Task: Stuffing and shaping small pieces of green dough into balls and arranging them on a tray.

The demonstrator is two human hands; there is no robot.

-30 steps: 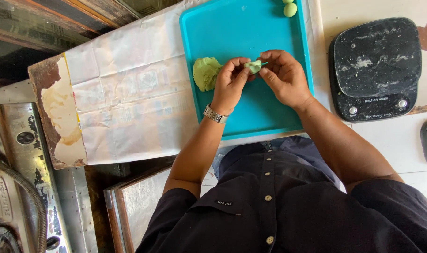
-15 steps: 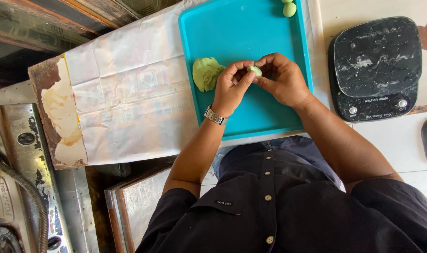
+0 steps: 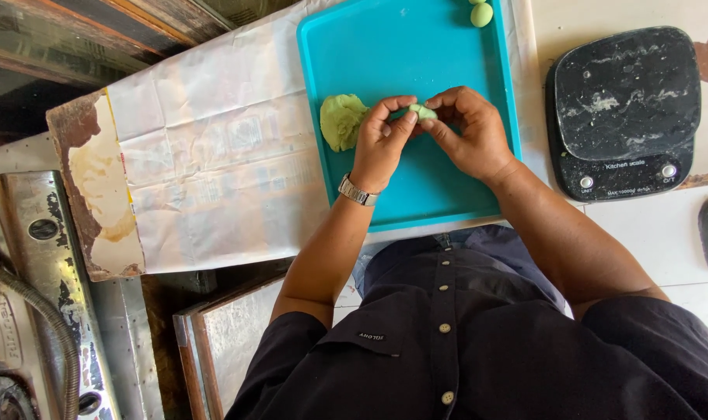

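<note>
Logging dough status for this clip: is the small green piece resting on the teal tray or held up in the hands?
Held. The small green dough piece sits pinched between fingertips of the left hand and right hand, above the teal tray.

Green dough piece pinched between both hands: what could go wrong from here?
1. The small dough piece is held only by fingertips of the left hand and right hand, so it could tear or drop onto the teal tray.
2. The larger dough lump lies right beside the left hand and might get squashed.
</note>
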